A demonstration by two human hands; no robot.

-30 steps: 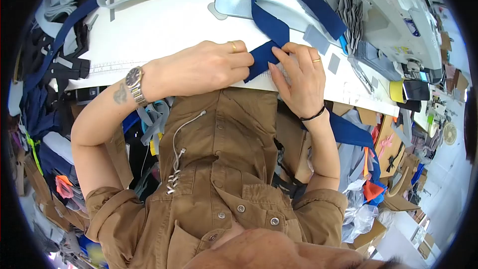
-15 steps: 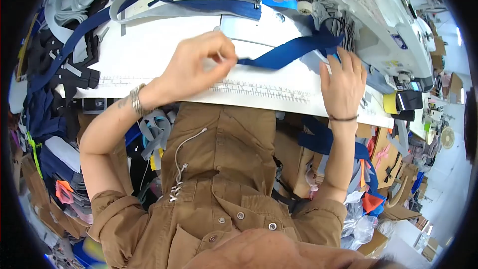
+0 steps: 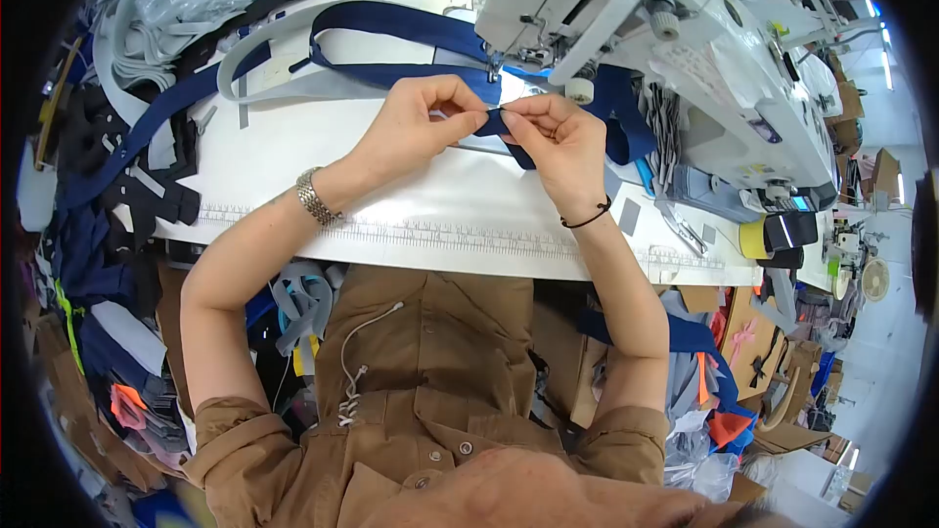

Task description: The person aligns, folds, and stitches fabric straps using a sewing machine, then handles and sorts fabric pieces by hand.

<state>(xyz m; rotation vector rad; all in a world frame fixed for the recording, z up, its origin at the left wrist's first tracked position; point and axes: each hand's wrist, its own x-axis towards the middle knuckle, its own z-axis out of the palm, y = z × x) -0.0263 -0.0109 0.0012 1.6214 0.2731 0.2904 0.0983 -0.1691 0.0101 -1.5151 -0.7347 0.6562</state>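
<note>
Fabric [image 3: 496, 124] in dark navy is held between the two hands, its upper edge pinched at the spot where the fingertips nearly meet. By the left hand [image 3: 416, 132] it is gripped between thumb and forefinger, with the other fingers curled. By the right hand [image 3: 562, 147] it is gripped in a like pinch from the opposite side. A loose part of it is hung just below the fingertips and is partly hidden behind the right thumb.

Just beyond the meeting fingertips the presser foot [image 3: 493, 68] is seen, and beyond the right hand the white body of the sewing machine [image 3: 675, 59] is placed. A navy band [image 3: 396, 29] is looped beyond the left hand — its near strand is brought up to the presser foot — and a grey band [image 3: 235, 73] is curved farther to that hand's left. More navy cloth [image 3: 629, 132] is bunched just beside the right hand; whether it is joined to the held piece cannot be told.

Nearer the body than both hands, a ruler scale [image 3: 440, 233] is marked along the white tabletop [image 3: 293, 176]. To the right of the right wrist, scissors [image 3: 682, 225] are laid.
</note>
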